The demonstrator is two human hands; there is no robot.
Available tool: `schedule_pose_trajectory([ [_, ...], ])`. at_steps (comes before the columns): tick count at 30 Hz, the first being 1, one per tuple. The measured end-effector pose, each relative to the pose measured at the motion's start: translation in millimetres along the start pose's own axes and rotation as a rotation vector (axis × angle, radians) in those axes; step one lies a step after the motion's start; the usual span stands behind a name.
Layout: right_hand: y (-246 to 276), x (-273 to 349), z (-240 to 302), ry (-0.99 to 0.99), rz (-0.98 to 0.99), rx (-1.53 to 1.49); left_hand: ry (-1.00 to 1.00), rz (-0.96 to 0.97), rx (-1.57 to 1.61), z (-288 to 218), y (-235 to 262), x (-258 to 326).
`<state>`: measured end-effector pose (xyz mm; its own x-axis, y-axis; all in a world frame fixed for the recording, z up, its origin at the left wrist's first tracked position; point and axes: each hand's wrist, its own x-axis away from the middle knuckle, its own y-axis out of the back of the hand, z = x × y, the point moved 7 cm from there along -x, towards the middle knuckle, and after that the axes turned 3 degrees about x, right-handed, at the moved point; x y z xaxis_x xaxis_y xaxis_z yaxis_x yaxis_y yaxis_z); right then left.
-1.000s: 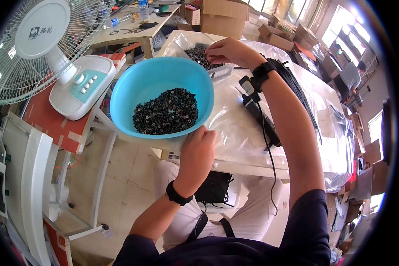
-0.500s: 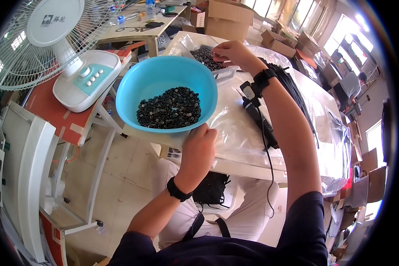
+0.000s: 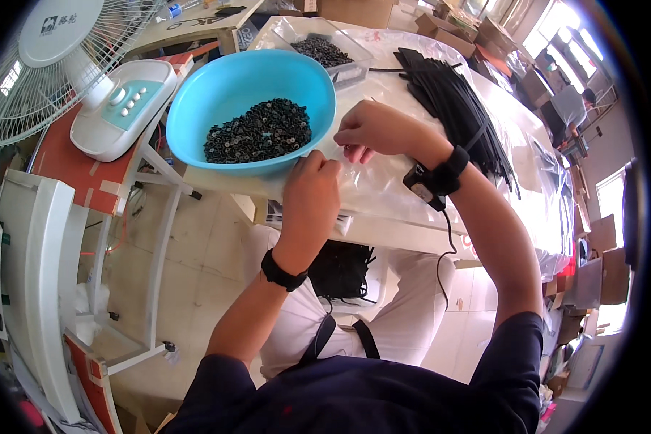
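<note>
My left hand [image 3: 311,192] is curled closed against the near rim of a light-blue plastic basin [image 3: 220,83]. Whatever its fingers hold is hidden. Small black ring-like pieces [image 3: 260,130] lie heaped in the basin. Just right of the basin, above the plastic-covered table, my right hand [image 3: 383,134] has its fingertips pinched together; I cannot make out what is between them. Beyond it, a clear bin [image 3: 356,71] holds small dark parts [image 3: 322,50]. A bundle of long flat black strips [image 3: 459,105] lies to the right of that hand.
A white fan [image 3: 123,108] stands on a red-topped stand [image 3: 72,170] at the left. Clear plastic sheeting [image 3: 390,192] covers the table. From my right wrist hangs a black cable [image 3: 445,271]. Cardboard boxes [image 3: 441,30] stand at the back.
My right hand has come back from the clear bin toward my left hand, beside the basin. The left hand stays at the basin's rim. The whole view has shifted slightly.
</note>
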<state>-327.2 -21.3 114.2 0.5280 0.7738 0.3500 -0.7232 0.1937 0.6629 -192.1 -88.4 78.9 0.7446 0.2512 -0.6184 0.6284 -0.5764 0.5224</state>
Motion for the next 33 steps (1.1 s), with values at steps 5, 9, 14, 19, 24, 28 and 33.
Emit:
schedule_pose_trajectory([
  [5, 4.0, 2.4, -5.3, -0.019, -0.013, -0.049, 0.017, 0.01, 0.0, -3.4, -0.1, 1.3],
  [9, 3.3, 9.0, -0.1, -0.036, 0.01, -0.03, 0.022, 0.013, 0.008, -4.8, 1.5, 3.1],
  [14, 3.2, 12.2, 6.2, -0.06, 0.02, -0.044, 0.0, 0.009, 0.004, -4.8, 1.2, 2.6],
  [19, 8.4, 5.8, 8.8, 0.031, -0.03, 0.188, 0.015, 0.016, 0.002, -2.2, 0.0, 0.6],
  [24, 41.4, -7.8, 26.4, 0.117, -0.174, 0.363, 0.007, -0.008, -0.025, -2.2, 3.5, -0.3],
  [28, 113.0, -33.7, 37.4, 0.291, -0.729, 0.621, -0.014, 0.034, -0.03, -11.4, 1.7, -1.5],
  [33, 114.1, -107.2, 13.5, 0.221, -0.557, 0.87, -0.019, 0.041, -0.052, -8.6, 3.9, 3.6],
])
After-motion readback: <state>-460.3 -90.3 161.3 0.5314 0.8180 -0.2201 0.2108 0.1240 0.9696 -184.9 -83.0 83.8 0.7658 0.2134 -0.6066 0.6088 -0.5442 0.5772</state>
